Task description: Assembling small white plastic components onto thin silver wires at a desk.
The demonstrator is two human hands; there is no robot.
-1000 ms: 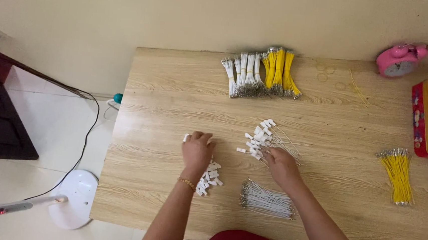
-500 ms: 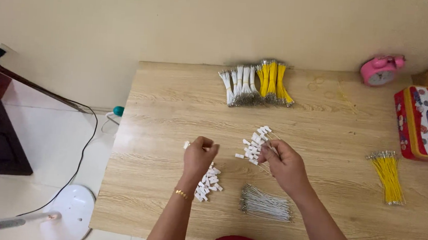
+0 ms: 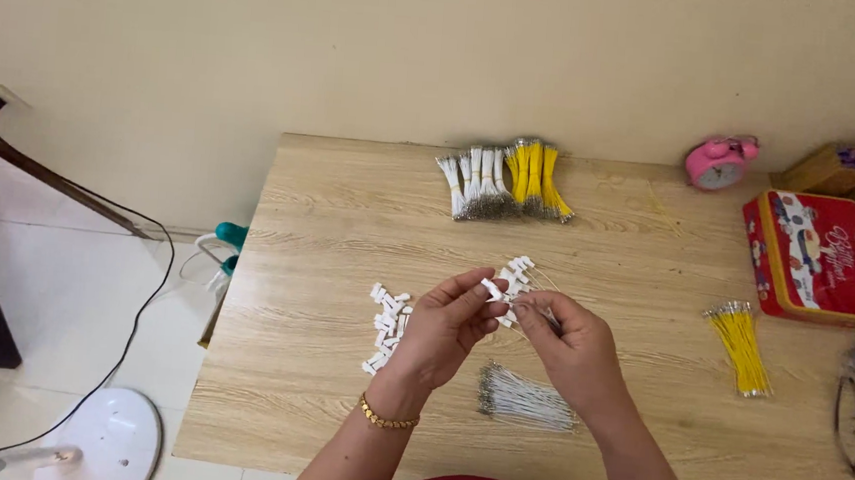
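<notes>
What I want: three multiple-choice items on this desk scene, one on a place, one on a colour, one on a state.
1. Where is the clock?
A. back right of the table
B. front left
C. on the floor

2. What colour is the tin?
A. green
B. red
C. black

3. What is the left hand doing?
A. lying flat
B. gripping the tin
C. raised, pinching a white connector

Answers: 1 A, it stands by the wall. 2 B, its lid and sides are red. 3 C, its fingers hold the piece above the table, next to the right hand.

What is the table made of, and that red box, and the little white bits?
The table looks like pale matte wood or laminate, showing grain lines. The red box seems to be glossy printed tin, with rounded shiny edges. The white bits look like hard plastic, small and blocky, though too small to be sure.
</notes>
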